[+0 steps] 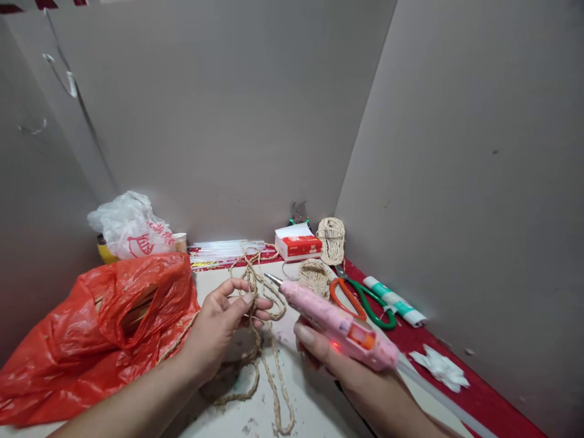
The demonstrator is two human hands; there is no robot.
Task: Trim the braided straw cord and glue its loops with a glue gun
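Observation:
My left hand [232,313] pinches a tan braided straw cord [279,398] between thumb and fingers. Loops of the cord hang below the hand onto the white work board [319,404] and rise above the fingers. In my right hand [326,350] is a pink hot glue gun [335,319], gripped by its handle, with a red light glowing on its side. Its metal nozzle points up and left, close to the cord. A glue stick protrudes from the gun's rear. My right fingers are mostly hidden behind the gun.
An orange plastic bag [159,286] with thin wooden sticks lies at left, before a white plastic bag [132,225]. Clear glue sticks [223,249], a red tissue box [298,246], woven straw pieces [332,240], scissors [374,304] and crumpled tissue [440,368] line the edges. Grey walls stand close around.

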